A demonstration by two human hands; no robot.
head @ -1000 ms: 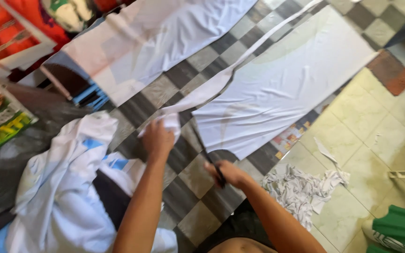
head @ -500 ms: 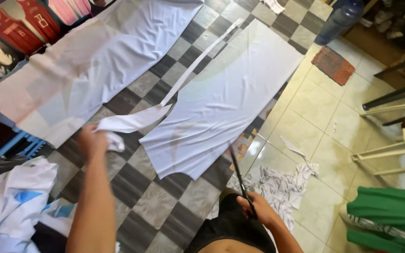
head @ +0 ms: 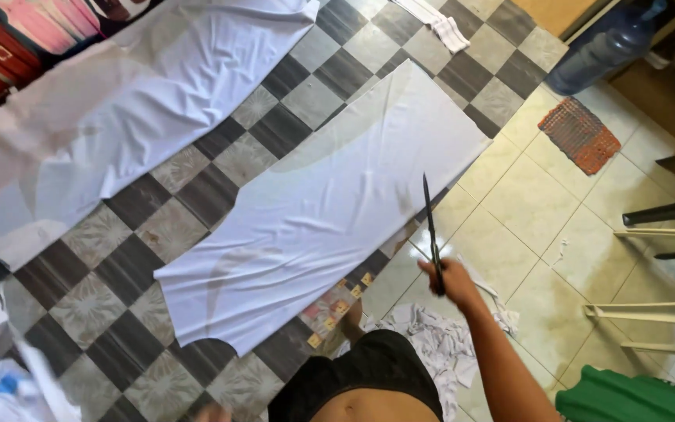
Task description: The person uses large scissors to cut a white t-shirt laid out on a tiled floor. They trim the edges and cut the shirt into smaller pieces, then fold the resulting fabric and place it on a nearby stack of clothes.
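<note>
White smooth cloth [head: 330, 211] flat on checker floor; right hand [head: 445, 277] clamped on scissors [head: 431, 227]; left unseen.

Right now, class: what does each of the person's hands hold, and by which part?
The right hand grips long dark scissors by the handle end, blades pointing up over the white cloth. The left hand is barely in view at the bottom edge; its hold cannot be told.

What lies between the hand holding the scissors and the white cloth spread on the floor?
Nothing visible. The right hand holds the scissors with the blades pointing up over the near edge of the white cloth. Only bare floor tile and air show between them. Fabric scraps lie nearer the person.
</note>
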